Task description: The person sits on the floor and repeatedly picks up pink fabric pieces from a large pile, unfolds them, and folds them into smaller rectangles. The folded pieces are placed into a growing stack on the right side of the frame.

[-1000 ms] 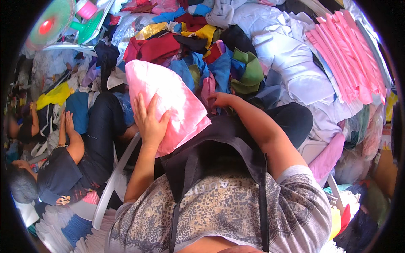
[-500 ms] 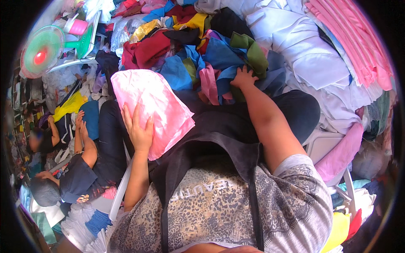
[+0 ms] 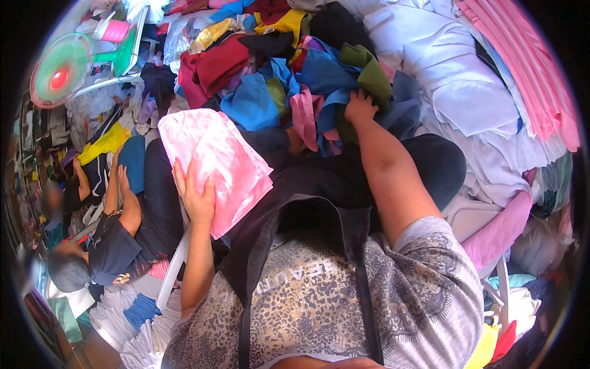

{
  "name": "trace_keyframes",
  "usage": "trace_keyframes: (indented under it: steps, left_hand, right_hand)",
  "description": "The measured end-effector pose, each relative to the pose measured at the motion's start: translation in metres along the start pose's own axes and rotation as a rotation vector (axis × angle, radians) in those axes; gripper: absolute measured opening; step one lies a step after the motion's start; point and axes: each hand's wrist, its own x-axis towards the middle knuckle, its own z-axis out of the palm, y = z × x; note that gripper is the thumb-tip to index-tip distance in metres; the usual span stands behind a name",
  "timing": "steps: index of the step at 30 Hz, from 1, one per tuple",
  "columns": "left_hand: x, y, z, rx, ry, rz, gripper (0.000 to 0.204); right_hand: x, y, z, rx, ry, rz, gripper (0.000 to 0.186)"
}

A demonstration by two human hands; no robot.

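Note:
My left hand [image 3: 198, 200] holds a folded bundle of shiny pink cloth [image 3: 215, 157], its fingers spread over the near face. The bundle leans above my left thigh, with loose layers at its right edge. My right hand [image 3: 361, 107] reaches into a heap of fabric pieces, fingers somewhat apart. It touches the cloth between a blue piece [image 3: 326, 71] and an olive-green piece [image 3: 373, 77]; its fingertips are partly hard to make out. A dusty-pink strip [image 3: 304, 117] hangs from the heap just left of that hand.
White fabric [image 3: 448, 74] is piled at the right, beside folded pink cloth [image 3: 516, 61]. A green fan [image 3: 61, 72] stands at the far left. Two other people are at the left, one in a dark shirt [image 3: 114, 246] nearer me. Dark red cloth [image 3: 215, 67] lies in the heap.
My left hand has shifted slightly left and down with the pink cloth. My right hand has moved a little farther into the heap, and its fingers are less widely spread.

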Motion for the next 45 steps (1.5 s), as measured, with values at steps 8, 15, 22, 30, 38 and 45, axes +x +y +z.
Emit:
trace_keyframes:
  steps: [8, 15, 22, 30, 38, 45]
  left_hand:
    - [0.002, -0.018, 0.021, -0.031, 0.020, -0.002, 0.057]
    - [0.018, -0.042, 0.047, -0.098, -0.010, 0.042, 0.057]
    - [0.025, -0.051, 0.049, -0.118, -0.042, 0.036, 0.057]
    - [0.022, -0.052, 0.048, -0.123, -0.059, 0.014, 0.057]
    - [0.025, -0.050, 0.048, -0.102, -0.060, 0.040, 0.056]
    - [0.022, -0.056, 0.051, -0.100, -0.012, 0.091, 0.056]
  right_hand:
    - [-0.003, 0.004, -0.032, 0.213, -0.074, 0.043, 0.063]
    - [-0.061, -0.026, -0.006, -0.054, 0.492, -0.058, 0.051]
    - [-0.097, -0.006, 0.044, 0.236, -0.289, 0.514, 0.036]
    - [-0.072, 0.027, 0.125, 0.064, -0.771, 0.120, 0.044]
    - [-0.083, 0.024, 0.109, 0.068, -0.360, 0.219, 0.031]
    - [-0.051, 0.025, 0.106, -0.251, -0.491, -0.290, 0.027]
